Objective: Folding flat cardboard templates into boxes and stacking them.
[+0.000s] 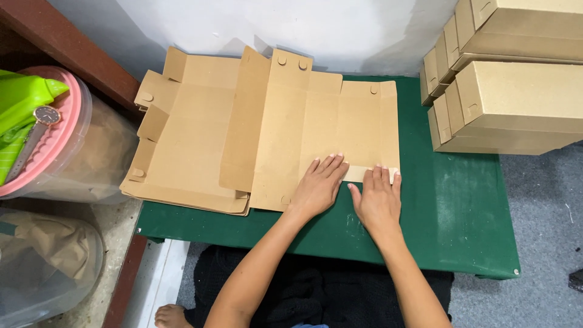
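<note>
1. At my nine o'clock I see a clear tub (103, 152) with a pink lid (51, 143); a green thing (21, 97) and a wristwatch (45, 115) lie on the lid.
2. Just right of it a stack of flat sheets (182, 158) lies on the green tabletop (455, 206), its left edge hanging over the tabletop's left end.
3. On the stack's right side lies the top sheet (316, 115), unfolded, reaching toward twelve o'clock, with one panel tilted up along a crease.
4. My left hand (319, 185) lies palm down on that sheet's near edge, fingers spread flat and pointing to one o'clock. Its grip is flat and pinches nothing.
5. My right hand (378, 200) lies just beside it, thumbs almost touching. Its fingertips press on the narrow near flap (364, 173), its heel on the tabletop. Grip flat here too, fingers together, nothing pinched.
6. At two o'clock made-up boxes (516, 103) are piled in two layers at the tabletop's far right corner, well apart from both hands.
</note>
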